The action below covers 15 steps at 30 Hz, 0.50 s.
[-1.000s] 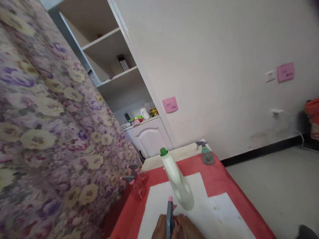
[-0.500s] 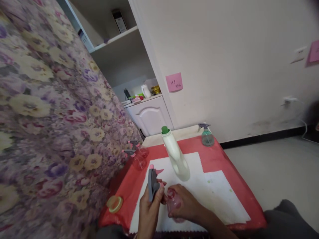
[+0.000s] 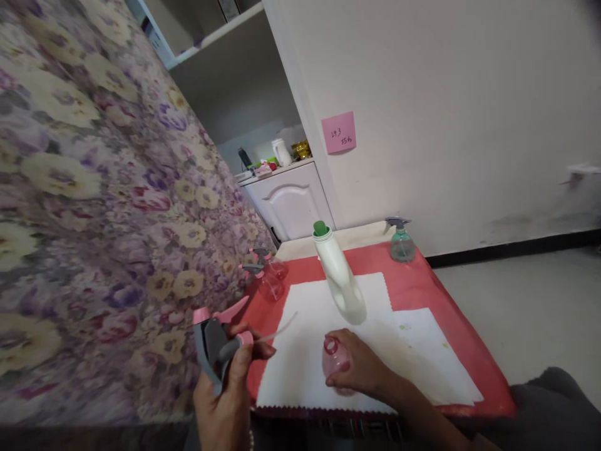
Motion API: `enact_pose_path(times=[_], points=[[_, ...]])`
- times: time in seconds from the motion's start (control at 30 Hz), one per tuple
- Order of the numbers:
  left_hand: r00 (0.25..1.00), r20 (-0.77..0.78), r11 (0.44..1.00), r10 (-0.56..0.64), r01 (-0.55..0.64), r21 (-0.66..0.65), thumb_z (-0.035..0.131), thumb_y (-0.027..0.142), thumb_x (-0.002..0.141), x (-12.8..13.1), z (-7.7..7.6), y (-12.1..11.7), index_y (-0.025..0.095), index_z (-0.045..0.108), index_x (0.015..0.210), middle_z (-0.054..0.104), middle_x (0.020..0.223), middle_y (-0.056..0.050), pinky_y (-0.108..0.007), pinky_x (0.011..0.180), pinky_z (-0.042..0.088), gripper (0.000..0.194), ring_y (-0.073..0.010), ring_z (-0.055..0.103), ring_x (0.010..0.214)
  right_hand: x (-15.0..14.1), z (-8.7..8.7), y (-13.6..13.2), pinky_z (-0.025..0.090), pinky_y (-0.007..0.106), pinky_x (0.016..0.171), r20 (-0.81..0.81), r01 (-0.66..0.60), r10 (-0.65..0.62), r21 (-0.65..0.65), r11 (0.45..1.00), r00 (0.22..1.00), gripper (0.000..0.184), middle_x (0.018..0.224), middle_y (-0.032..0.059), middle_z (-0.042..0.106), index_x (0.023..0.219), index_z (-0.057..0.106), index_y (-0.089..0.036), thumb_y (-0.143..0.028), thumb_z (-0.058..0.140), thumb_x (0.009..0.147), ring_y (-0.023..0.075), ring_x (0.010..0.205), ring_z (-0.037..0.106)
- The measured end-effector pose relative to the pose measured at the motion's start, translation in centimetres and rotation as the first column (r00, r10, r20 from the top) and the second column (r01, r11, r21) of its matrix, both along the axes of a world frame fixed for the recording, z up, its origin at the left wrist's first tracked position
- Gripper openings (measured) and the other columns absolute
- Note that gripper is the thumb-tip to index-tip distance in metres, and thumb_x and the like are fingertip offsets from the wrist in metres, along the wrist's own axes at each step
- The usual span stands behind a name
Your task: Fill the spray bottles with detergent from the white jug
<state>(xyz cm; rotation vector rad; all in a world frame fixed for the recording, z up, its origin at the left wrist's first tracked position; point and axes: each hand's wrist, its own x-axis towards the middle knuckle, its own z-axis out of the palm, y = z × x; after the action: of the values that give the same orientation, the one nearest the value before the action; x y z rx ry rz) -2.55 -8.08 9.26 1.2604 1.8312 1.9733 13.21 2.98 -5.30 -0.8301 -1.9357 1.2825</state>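
Note:
My left hand (image 3: 225, 394) is closed around a grey and pink trigger spray head (image 3: 211, 344), held up at the left with its thin clear dip tube pointing right, in open air. A see-through pink spray bottle (image 3: 331, 360) with its neck uncovered stands upright in the grip of my right hand (image 3: 361, 369), over the white cloth (image 3: 295, 382). Just behind it rises a tall cream-white bottle (image 3: 345, 291) with a handle and a green piece (image 3: 320, 228) at its mouth. Whether the pink bottle touches the cloth I cannot tell.
Two pink spray bottles (image 3: 271, 287) with grey heads stand at the table's left edge. A greenish spray bottle (image 3: 402, 247) is at the far right corner. Red cloth (image 3: 422, 275) covers the table. A floral curtain (image 3: 117, 250) hangs close on the left.
My left hand has moved left with the spray head, away from the pink bottle, and its dip tube now shows. My right hand still holds the bottle. The view has shifted slightly.

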Motion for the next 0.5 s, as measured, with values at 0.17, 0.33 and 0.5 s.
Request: enact_pose_path(times=[0.17, 0.33, 0.5], points=[[0.86, -0.51, 0.986, 0.018, -0.101, -0.136, 0.061, 0.035, 0.085, -5.3, -3.1, 2.1, 0.02, 0.061, 0.112, 0.066, 0.1, -0.005, -0.035, 0.087, 0.05, 0.031, -0.0213, 0.063, 0.094, 0.3, -0.2, -0.1, 0.041, 0.042, 0.1, 0.019, -0.045, 0.046, -0.041, 0.998, 0.999, 0.081, 0.123, 0.0096, 0.057, 0.122, 0.055, -0.019, -0.02, 0.087, 0.047, 0.0311, 0.114, 0.053], [0.642, -0.744, 0.887, -0.188, -0.214, -0.409, 0.046, 0.007, 0.08, -9.6, -8.7, 5.5, 0.02, 0.053, 0.121, 0.057, 0.118, -0.009, -0.032, 0.086, 0.052, 0.044, -0.0211, 0.06, 0.105, 0.4, -0.4, 0.0, 0.035, 0.046, 0.108, 0.029, -0.076, 0.078, -0.073, 0.994, 0.997, 0.097, 0.133, 0.012, 0.052, 0.133, 0.048, -0.02, -0.018, 0.087, 0.044, 0.0348, 0.125, 0.047], [0.634, -0.724, 0.746, -0.272, -0.336, -0.575, 0.041, 0.004, 0.084, -11.7, -12.9, 8.3, 0.018, 0.052, 0.121, 0.054, 0.119, -0.01, -0.027, 0.073, 0.05, 0.041, -0.0186, 0.063, 0.095, 0.3, -0.4, 0.0, 0.037, 0.047, 0.106, 0.035, -0.07, 0.074, -0.107, 0.992, 0.997, 0.092, 0.13, 0.012, 0.055, 0.129, 0.051, -0.019, -0.014, 0.086, 0.044, 0.0348, 0.122, 0.049]])
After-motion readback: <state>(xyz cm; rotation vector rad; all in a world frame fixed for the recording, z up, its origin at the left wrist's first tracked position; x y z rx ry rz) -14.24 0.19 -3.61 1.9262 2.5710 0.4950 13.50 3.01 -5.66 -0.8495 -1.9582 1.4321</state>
